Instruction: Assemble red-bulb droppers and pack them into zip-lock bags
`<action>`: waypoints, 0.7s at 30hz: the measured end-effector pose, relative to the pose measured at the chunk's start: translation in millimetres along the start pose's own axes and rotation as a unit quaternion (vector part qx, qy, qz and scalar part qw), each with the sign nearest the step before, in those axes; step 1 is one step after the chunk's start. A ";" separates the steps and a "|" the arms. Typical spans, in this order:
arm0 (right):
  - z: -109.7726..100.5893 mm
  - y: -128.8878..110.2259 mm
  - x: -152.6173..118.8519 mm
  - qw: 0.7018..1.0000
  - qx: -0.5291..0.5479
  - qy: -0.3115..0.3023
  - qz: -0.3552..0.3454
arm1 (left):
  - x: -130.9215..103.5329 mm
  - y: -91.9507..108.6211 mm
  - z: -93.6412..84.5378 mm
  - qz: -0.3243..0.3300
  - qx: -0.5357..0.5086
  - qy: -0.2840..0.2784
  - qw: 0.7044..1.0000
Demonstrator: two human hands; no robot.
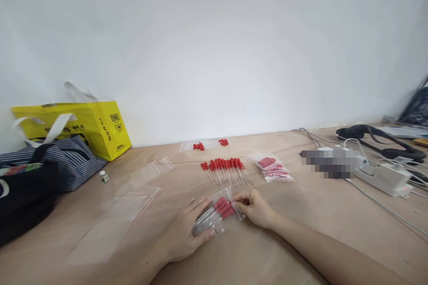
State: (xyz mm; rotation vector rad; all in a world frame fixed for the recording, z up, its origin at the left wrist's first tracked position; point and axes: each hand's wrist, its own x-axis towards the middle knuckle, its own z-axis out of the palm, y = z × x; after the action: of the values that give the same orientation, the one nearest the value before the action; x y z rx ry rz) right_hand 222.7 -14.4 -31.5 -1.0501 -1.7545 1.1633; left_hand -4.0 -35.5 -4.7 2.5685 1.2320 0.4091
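A clear zip bag holding several red-bulbed droppers lies on the table in front of me. My left hand rests over its near-left end, fingers outstretched and thumb apart, touching the plastic. At the opposite, right end, my right hand has thumb and fingers pinched on the bag's edge. The red bulbs inside point toward the right hand, and the thin shafts run under the left. Just beyond, a row of loose droppers lies side by side, red bulbs away from me.
Filled bags overlap right of the row. Small red pieces sit on plastic at the back. Flat clear bags spread leftward, near a small bottle and a yellow bag. A power strip with cables and a black headset lie right.
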 end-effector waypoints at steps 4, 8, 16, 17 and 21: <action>-5.3 -5.8 -4.1 0.989 -0.125 -0.038 -0.066 | -0.1 -1.1 1.0 -0.001 0.009 0.006 1.000; -13.6 -6.5 -4.6 0.981 -0.152 -0.067 -0.096 | 0.3 -1.7 0.2 0.004 0.009 -0.002 1.000; -51.9 0.0 57.9 0.938 -0.270 0.209 0.060 | 0.6 3.9 -11.1 0.015 0.000 -0.044 0.999; -55.0 1.2 69.6 0.932 -0.278 0.222 0.072 | 0.2 4.3 -12.9 0.017 0.000 -0.054 0.998; -57.7 8.4 107.1 0.911 -0.296 0.258 0.126 | -1.0 3.6 -17.2 0.026 -0.009 -0.086 0.996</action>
State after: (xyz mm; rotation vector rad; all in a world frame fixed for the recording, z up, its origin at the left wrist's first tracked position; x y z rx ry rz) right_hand 237.8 104.0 -6.5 -1.7980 -1.5854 0.3999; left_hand -8.2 -36.5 12.4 2.5641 1.0978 0.2019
